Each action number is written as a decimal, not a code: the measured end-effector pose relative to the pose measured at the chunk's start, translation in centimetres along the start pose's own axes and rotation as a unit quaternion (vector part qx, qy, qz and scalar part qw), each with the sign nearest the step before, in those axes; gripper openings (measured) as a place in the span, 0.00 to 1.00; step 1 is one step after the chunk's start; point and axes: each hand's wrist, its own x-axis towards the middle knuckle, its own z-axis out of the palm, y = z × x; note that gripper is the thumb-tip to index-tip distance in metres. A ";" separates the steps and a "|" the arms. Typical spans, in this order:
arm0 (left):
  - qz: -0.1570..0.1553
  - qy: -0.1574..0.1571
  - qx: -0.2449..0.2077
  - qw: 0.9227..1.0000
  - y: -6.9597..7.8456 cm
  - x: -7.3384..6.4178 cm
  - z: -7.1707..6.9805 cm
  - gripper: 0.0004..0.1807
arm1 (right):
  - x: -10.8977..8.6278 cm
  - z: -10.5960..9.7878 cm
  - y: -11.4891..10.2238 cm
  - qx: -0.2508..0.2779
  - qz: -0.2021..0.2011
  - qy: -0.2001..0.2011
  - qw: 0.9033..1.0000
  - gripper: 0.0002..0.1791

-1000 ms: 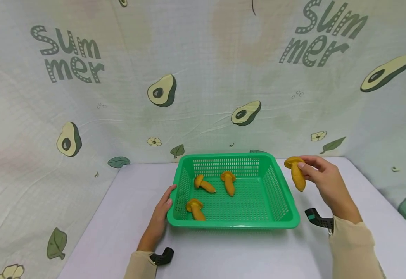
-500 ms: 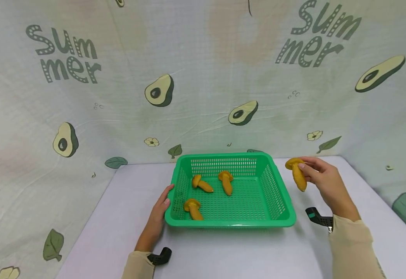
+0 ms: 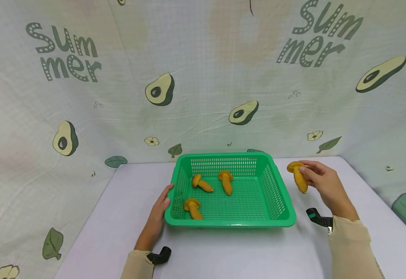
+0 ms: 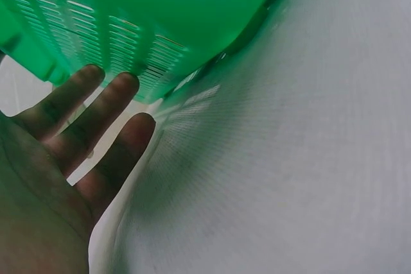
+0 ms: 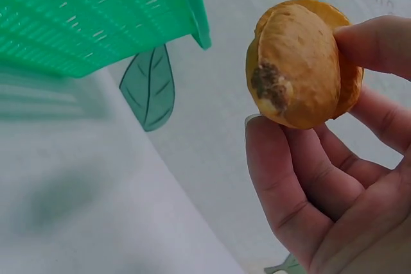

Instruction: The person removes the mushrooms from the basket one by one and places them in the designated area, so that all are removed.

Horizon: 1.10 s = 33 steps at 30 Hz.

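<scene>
My right hand (image 3: 326, 188) pinches a yellow-brown mushroom (image 3: 299, 179) between thumb and fingers, just right of the green basket (image 3: 232, 223). Its cap points up and its stem down in the head view. Seen from the right wrist, the stem end of this mushroom (image 5: 295, 68) faces the camera and has a dark rough patch. My left hand (image 3: 156, 217) is at the basket's left side; in the left wrist view, its fingers (image 4: 122, 97) lie straight against the slotted outer wall. Three similar mushrooms lie in the basket: one (image 3: 203, 183) left, one (image 3: 226, 183) at the back, one (image 3: 194, 209) near the front.
The basket stands on a white-covered table (image 3: 223, 255). Behind and beside it hangs a pale cloth (image 3: 203, 135) printed with avocados, leaves and lettering. Black camera mounts (image 3: 160, 255) sit on both wrists.
The head view has shifted slightly. My right hand has lowered a little with the mushroom in its grip. The left hand stays at the basket, and the three mushrooms inside have not moved.
</scene>
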 end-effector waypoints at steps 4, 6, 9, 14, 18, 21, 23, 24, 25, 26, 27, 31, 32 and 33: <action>0.001 0.001 0.004 1.000 0.0 0.0 0.0 0.27 | 0.2 -0.1 0.6 -0.008 0.026 0.006 1.000 0.27; 0.000 0.002 0.006 1.000 0.0 0.0 0.0 0.27 | 0.3 -0.1 0.9 -0.018 0.037 0.005 0.999 0.30; -0.002 0.002 0.009 1.000 0.0 0.0 0.0 0.27 | 0.4 -0.1 1.4 -0.037 0.057 0.003 0.998 0.35; -0.002 0.000 0.011 1.000 0.0 0.0 0.0 0.27 | 0.5 -0.1 2.6 -0.064 0.094 0.000 0.994 0.39; -0.004 -0.002 0.008 1.000 0.0 0.0 0.0 0.27 | 0.6 -0.2 3.6 -0.064 0.106 0.006 0.992 0.38; -0.007 0.000 0.004 1.000 -0.1 0.1 0.0 0.27 | 0.7 -0.3 4.2 -0.055 0.107 0.011 0.993 0.37; -0.007 0.001 0.002 1.000 -0.1 0.1 0.0 0.27 | 0.8 -0.4 4.4 -0.055 0.108 0.010 0.993 0.38; -0.005 0.002 0.002 1.000 -0.1 0.1 0.0 0.27 | 0.8 -0.5 4.5 -0.053 0.109 0.009 0.993 0.38; -0.002 0.001 0.001 1.000 -0.1 0.2 0.1 0.27 | 0.8 -0.6 4.5 -0.051 0.111 0.008 0.992 0.38; 0.002 -0.001 0.001 1.000 -0.1 0.3 0.1 0.27 | 0.8 -0.8 4.6 -0.049 0.114 0.007 0.992 0.39; 0.006 -0.001 0.000 1.000 -0.2 0.4 0.2 0.28 | 0.8 -1.0 4.7 -0.045 0.118 0.006 0.992 0.39; 0.012 -0.004 -0.001 1.000 -0.2 0.4 0.2 0.27 | 0.6 -1.2 5.3 -0.022 0.135 0.002 0.991 0.40; 0.011 -0.002 0.001 1.000 -0.1 0.2 0.2 0.27 | 0.5 -1.1 5.4 -0.019 0.137 0.000 0.990 0.40; 0.010 0.000 0.002 1.000 0.0 0.1 0.1 0.27 | 0.5 -1.1 5.5 -0.015 0.138 -0.001 0.990 0.40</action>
